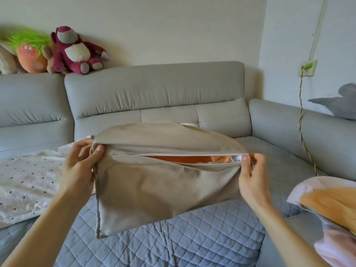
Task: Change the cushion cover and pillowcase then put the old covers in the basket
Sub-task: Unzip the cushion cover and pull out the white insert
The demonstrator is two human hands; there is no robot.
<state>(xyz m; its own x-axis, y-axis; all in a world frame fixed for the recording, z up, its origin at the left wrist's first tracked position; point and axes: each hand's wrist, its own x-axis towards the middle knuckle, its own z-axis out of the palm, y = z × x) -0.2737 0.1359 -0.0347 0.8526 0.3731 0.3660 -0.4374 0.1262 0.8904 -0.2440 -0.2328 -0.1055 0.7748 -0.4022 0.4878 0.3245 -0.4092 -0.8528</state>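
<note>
1. The person holds up a floppy beige cloth cushion cover [159,189] in front of them. It hangs above the blue quilted mat [192,237] on the seat of the big grey sofa [154,89], in the middle of the view between the two hands.
2. The left hand [81,166] pinches the left end of the cover with its thumb and fingers, right where the long zip [173,155] ends. I think it holds this end tight so the cover does not slide.
3. The right hand [252,176] pinches the right end of the zip with its thumb and fingers. A small shiny bit shows there. It may be the zip pull, but it is too small to be sure.
4. The hands are at opposite ends, and the zip looks stretched straight between them. I think a straight zip runs more easily.
5. The zip is open along most of its length. The cover is like a bag, and something orange [165,159] shows inside the gap. It is probably the cushion.
6. I cannot tell if the cover is going on or coming off.
7. A white pillow with small dark dots [25,180] lies on the seat to the left, near the left hand.
8. At the bottom right lies a pale pink cloth [308,189] with something soft and orange showing. I cannot tell if that is in it or on it.
9. No basket shows anywhere in the view.
</note>
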